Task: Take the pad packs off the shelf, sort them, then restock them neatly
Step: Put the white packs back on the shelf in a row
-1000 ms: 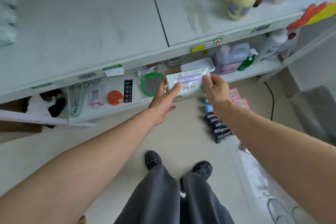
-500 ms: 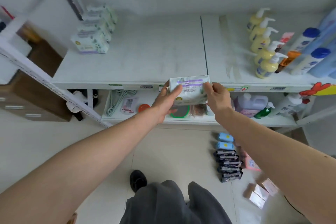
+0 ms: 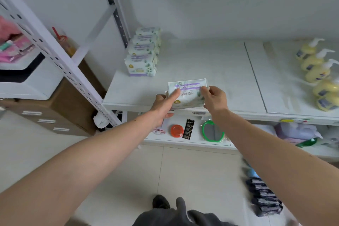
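Note:
A white pad pack with purple stripes (image 3: pixel 189 93) hangs over the front edge of the white shelf (image 3: pixel 211 64), held between both hands. My left hand (image 3: pixel 165 104) grips its left side with the thumb on top. My right hand (image 3: pixel 214 99) pinches its right end. A row of several matching white pad packs (image 3: pixel 142 60) stands at the shelf's back left. Dark pad packs (image 3: pixel 264 198) and blue ones lie in a line on the floor at lower right.
Yellow pump bottles (image 3: pixel 319 71) line the shelf's right side. The lower shelf carries a green-rimmed mirror (image 3: pixel 212 131), an orange lid (image 3: pixel 176 130), a battery card and a purple jug (image 3: pixel 293 132). A slanted white upright (image 3: pixel 60 57) and brown drawers stand at left.
Both hands have raised the pad pack from the lower shelf level up over the front of the main shelf. My view has tilted upward, showing the stacked row at back left.

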`<state>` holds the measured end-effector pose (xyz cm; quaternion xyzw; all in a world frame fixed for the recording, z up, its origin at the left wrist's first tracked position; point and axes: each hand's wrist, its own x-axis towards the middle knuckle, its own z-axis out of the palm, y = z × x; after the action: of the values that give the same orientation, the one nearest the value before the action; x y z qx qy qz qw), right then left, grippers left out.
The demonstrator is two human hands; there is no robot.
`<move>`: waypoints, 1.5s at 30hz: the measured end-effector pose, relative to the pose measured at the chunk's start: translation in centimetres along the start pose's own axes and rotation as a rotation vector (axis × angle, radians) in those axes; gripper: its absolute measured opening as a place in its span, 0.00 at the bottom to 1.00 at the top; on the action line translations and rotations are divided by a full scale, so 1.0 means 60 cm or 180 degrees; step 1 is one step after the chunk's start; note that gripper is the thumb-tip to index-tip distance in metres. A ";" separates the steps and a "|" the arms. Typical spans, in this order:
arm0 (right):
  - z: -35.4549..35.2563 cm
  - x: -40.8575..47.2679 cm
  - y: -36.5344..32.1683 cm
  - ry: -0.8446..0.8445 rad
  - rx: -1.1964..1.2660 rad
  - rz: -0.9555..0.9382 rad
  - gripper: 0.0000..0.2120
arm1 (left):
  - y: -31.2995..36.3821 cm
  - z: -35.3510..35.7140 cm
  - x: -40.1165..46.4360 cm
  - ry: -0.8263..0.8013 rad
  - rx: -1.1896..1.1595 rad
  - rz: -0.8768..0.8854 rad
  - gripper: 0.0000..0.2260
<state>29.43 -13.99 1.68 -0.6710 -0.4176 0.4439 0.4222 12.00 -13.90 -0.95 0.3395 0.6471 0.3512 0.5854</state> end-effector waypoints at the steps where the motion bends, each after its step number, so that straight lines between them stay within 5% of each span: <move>1: 0.029 0.005 -0.007 -0.0062 -0.0003 0.0006 0.10 | 0.003 -0.026 0.011 0.0068 -0.0002 -0.0020 0.36; 10: 0.225 0.054 -0.034 -0.0500 -0.0249 0.0237 0.11 | 0.016 -0.178 0.095 0.0532 -0.0172 -0.0089 0.27; 27: 0.369 0.172 -0.058 -0.0815 -0.0783 0.0414 0.10 | 0.028 -0.267 0.236 0.0863 -0.0012 -0.0093 0.20; 32: 0.395 0.175 -0.063 -0.0635 -0.0717 0.0461 0.10 | 0.043 -0.292 0.251 0.0594 0.0200 -0.0166 0.34; 35: 0.408 0.176 -0.066 -0.0532 -0.0643 0.0497 0.09 | 0.050 -0.303 0.261 0.0518 0.0260 -0.0132 0.29; 40: 0.419 0.172 -0.064 -0.0369 -0.0659 0.0508 0.09 | 0.057 -0.311 0.274 0.0404 0.0371 -0.0167 0.42; 45: 0.426 0.166 -0.060 -0.0187 -0.0601 0.0560 0.10 | 0.057 -0.314 0.271 0.0352 0.0423 -0.0146 0.40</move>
<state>7.06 1.38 -3.75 -0.7285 -0.4093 0.4574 0.3043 -8.04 0.65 -5.17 0.3428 0.7079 0.3122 0.5328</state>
